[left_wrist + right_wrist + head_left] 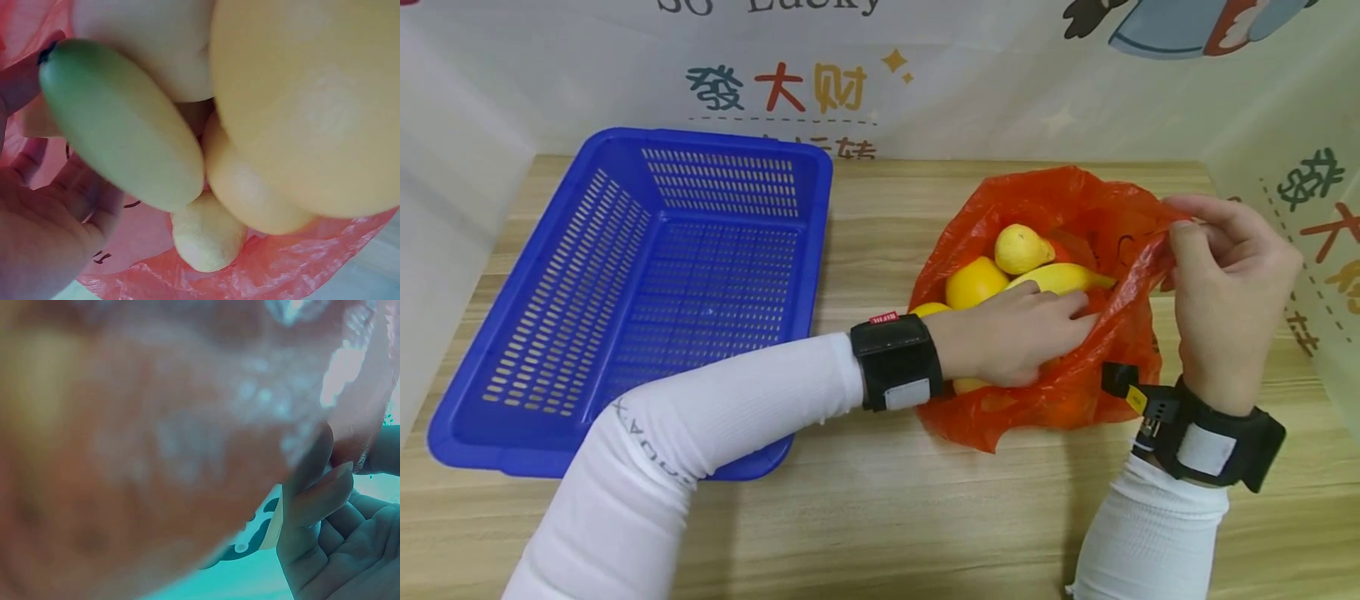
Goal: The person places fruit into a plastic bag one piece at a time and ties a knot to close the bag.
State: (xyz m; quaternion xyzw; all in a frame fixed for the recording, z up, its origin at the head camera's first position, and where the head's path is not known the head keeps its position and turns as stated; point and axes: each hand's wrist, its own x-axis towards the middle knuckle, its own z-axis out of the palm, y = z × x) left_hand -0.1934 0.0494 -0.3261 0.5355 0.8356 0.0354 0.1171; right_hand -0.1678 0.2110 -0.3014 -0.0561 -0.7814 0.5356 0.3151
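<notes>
A red plastic bag (977,212) stands with its mouth spread, holding fruit. My left hand (1018,333) reaches into it beside a yellow banana (1063,277). In the left wrist view the banana shows a green end with a dark tip. The fingers (47,178) lie loosely bent alongside it, with visible gaps; some fingertips are hidden. A small yellow pear-shaped fruit (1021,249) and a round yellow fruit (974,283) lie close by. My right hand (1232,275) pinches the bag's right rim between thumb and fingers, holding it up.
A blue slatted plastic basket (820,208) stands on the wooden table (880,517) left of the bag, with my left sleeve (752,408) crossing its near right corner. Printed white sheeting (970,92) walls the back and sides.
</notes>
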